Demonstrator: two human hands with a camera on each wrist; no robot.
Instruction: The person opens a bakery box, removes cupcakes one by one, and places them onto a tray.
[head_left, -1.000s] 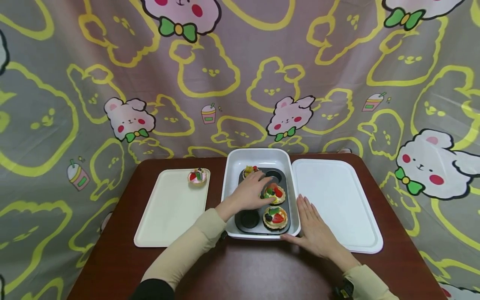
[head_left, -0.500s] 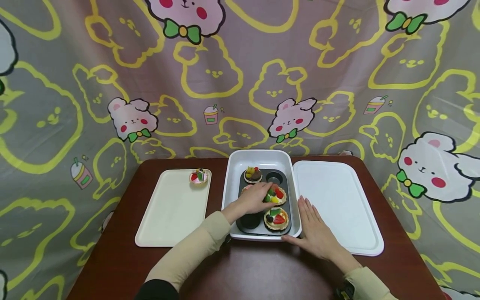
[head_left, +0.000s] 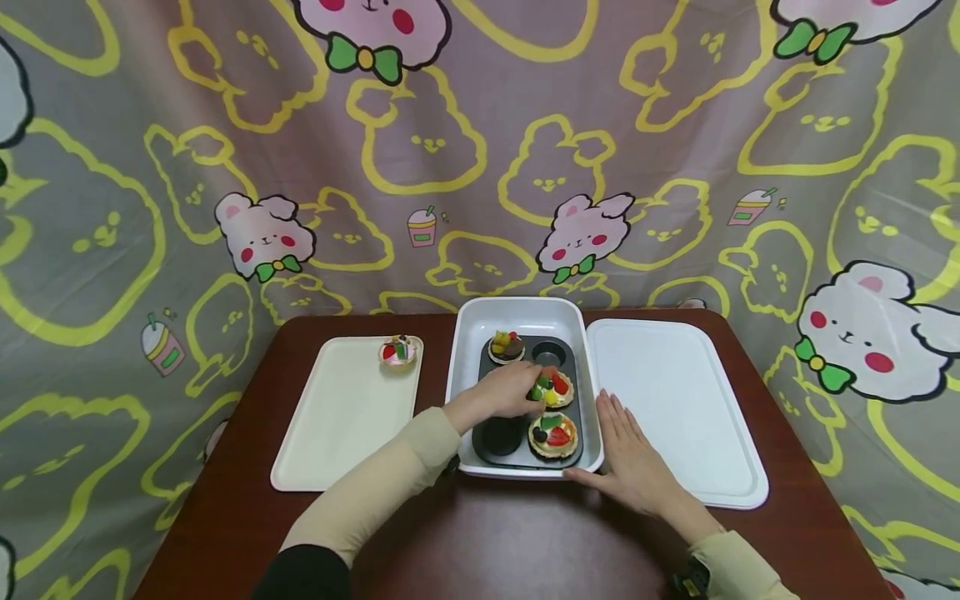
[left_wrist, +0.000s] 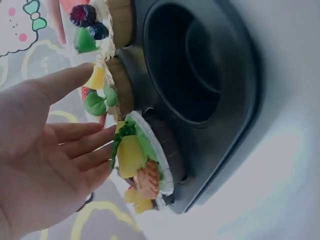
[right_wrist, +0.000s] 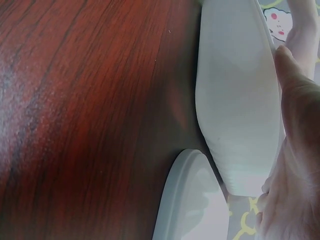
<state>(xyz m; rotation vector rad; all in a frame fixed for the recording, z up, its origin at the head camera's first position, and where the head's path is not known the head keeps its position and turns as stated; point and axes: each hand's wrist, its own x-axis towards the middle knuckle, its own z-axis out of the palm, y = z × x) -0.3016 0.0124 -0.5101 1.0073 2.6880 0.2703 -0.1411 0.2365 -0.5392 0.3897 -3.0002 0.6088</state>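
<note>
My left hand (head_left: pixel 510 390) reaches over a dark muffin pan (head_left: pixel 564 354) inside a deep white bin (head_left: pixel 517 312). In the left wrist view its fingers are extended, tips at the edge of a tart (left_wrist: pixel 132 155) with green cream and yellow fruit chunks. The thumb tip is right at a second fruit tart (left_wrist: pixel 102 92). Another tart (head_left: pixel 553 436) with a strawberry slice sits in the near right cup. A chocolate-topped tart (head_left: pixel 506 347) is at the far left. My right hand (head_left: pixel 637 467) lies with straight fingers along the bin's right side, thumb at its near rim.
A cream tray (head_left: pixel 345 408) on the left carries one pink-cream tart (head_left: pixel 397 353) at its far right corner. A flat white tray (head_left: pixel 675 400) lies right of the bin. The brown table (head_left: pixel 525 542) ends at a patterned curtain (head_left: pixel 480 167).
My left hand has drawn slightly nearer and its fingers have come closer together, uncovering the chocolate-topped tart. The right hand has stayed against the bin.
</note>
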